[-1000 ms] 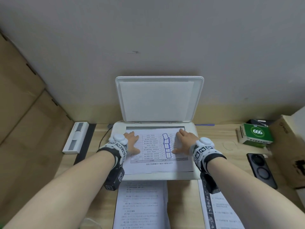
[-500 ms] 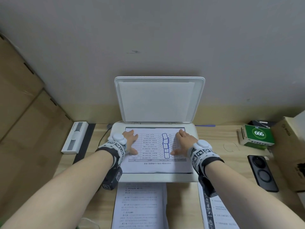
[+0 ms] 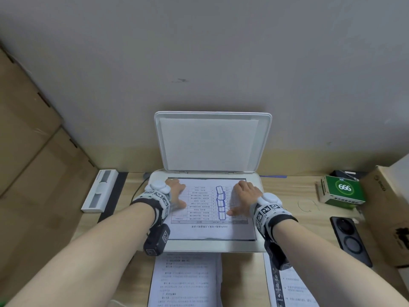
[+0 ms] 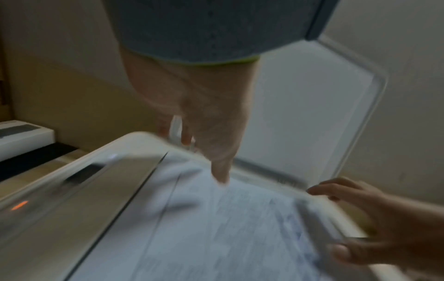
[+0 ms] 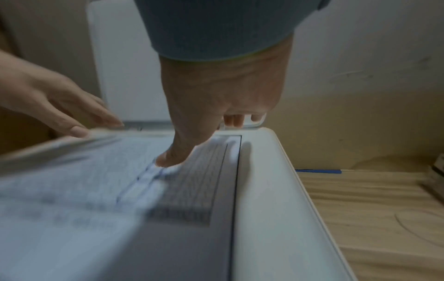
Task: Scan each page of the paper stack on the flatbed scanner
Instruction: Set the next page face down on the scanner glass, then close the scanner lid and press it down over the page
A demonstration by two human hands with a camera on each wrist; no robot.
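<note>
Step in hand, by the look of it: squaring a page on the glass before the scan.

L to R in head view: white slim box (image 3: 99,191) on counter (image 3: 294,196) at far L, well apart from scanner (image 3: 260,185). Left hand (image 3: 176,194) flat on L part of printed page (image 3: 212,231), fingers straight and released, pressing, not gripping. Page lies printed side up on the glass, lid (image 3: 212,140) raised upright behind. Right hand (image 3: 244,199) flat on R part of same page, fingers relaxed, holding nothing. Green box (image 3: 342,191) and dark phone (image 3: 349,240) further R. Two paper stacks near front edge: one centre (image 3: 186,282), one R (image 3: 292,289).

Next move prob. needs: page face down if this side is to scan, edges flush w/ glass corner, hands off, lid down w/o shifting sheet.

View diffs: left wrist view alone shows orange light (image 4: 19,205) on scanner's L strip; right wrist view shows bare glass strip betw. page edge and frame, plus blue strip (image 5: 318,171) on counter. Both blurred; text unreadable there.
</note>
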